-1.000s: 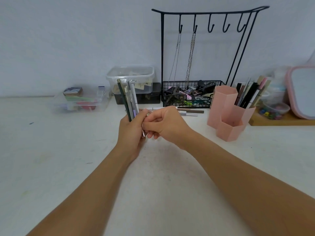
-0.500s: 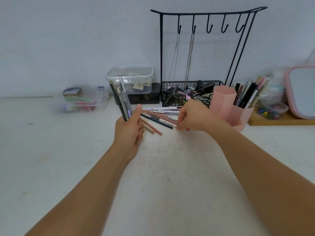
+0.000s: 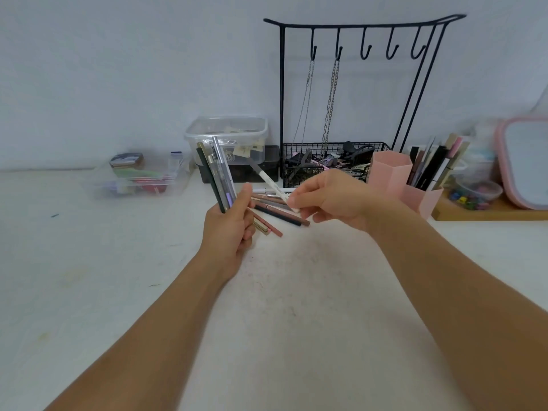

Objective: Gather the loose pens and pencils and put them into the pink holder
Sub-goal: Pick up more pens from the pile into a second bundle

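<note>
Standing at far left against the wall: a clear tray (image 3: 139, 180) of small coloured items, contents blurred. Right of it, a lidded clear box (image 3: 228, 137) sits on a dark case.

Left hand (image 3: 229, 229) is raised over the table (image 3: 89, 277), fist closed round a bundle (image 3: 216, 173) of pens and pencils; the bundle stands nearly upright, tilted a little left, its tips in front of the clear box.

Loose pens (image 3: 275, 210) lie fanned on the table between the two hands, partly hidden by them.

Right hand (image 3: 332, 200) is just right of the left, fingers pinched on one white pen (image 3: 271, 182); the pen slants up and left, clear of the table.

Behind it, a black rack (image 3: 358, 25) with hooks; two chains hang into its wire basket (image 3: 329, 161) of clips.

The holder (image 3: 391, 170), pink, stands at far right on the table, near the right wrist; its rear compartment already has pens upright. A pink-rimmed mirror (image 3: 525, 164) is at the right edge.
</note>
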Available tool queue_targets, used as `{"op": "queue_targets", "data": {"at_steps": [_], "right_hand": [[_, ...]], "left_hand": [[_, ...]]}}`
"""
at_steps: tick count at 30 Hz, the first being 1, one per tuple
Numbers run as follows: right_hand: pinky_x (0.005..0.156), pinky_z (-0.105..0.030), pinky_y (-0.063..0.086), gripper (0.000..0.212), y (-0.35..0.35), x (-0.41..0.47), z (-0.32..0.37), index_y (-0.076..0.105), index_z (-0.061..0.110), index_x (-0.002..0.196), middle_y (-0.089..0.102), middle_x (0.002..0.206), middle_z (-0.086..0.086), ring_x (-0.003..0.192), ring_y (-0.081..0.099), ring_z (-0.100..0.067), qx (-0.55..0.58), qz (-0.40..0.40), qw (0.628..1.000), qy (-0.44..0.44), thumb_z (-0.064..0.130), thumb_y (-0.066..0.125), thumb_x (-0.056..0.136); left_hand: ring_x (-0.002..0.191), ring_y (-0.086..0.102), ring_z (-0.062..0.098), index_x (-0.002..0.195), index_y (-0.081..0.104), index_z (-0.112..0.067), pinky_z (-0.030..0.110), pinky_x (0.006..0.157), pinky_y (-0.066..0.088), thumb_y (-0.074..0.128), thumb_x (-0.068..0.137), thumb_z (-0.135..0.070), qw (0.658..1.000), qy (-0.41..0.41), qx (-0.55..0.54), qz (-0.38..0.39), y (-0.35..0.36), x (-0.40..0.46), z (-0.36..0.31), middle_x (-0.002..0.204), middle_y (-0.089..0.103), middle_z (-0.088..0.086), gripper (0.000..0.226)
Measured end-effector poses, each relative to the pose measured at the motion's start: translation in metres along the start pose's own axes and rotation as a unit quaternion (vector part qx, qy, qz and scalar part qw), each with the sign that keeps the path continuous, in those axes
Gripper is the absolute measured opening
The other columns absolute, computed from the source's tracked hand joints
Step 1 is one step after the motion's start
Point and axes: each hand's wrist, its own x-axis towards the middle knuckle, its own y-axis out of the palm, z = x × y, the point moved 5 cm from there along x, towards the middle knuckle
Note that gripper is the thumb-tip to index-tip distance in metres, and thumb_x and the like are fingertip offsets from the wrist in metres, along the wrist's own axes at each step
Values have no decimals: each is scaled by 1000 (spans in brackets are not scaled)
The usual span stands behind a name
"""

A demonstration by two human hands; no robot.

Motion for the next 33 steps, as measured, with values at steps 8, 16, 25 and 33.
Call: {"op": "queue_targets", "data": {"at_steps": [8,16,25,33], "right_hand": [[63,-30,49,10,55,-2,9,73,-3,97,70,81,-24,71,62,-27,164,28,984,-70,2,72,88],[67,-32,64,16,71,-2,3,67,-14,96,70,74,-20,62,69,-27,199,-23,975,-96,-12,75,81],[66,-35,63,22,47,-2,10,70,2,91,74,75,-11,61,70,-19,117,-26,990,-79,-8,82,75],[71,-32,56,7,1,11,-9,79,13,84,68,71,9,73,66,-13,-300,-78,949,-55,19,82,81]], "left_hand": [[39,37,4,72,62,-18,17,38,29,74,89,-37,999,37,1,37,6,-5,-4,47,45,-10,28],[45,42,11,76,66,-18,20,39,29,68,95,-24,999,28,23,5,3,1,2,57,54,1,19],[44,50,13,75,67,-12,25,42,29,60,97,-18,998,42,45,-15,2,-1,0,55,56,4,25],[45,33,9,68,45,-21,20,37,23,65,98,-35,999,15,-19,-37,-4,2,0,51,40,-5,39]]}}
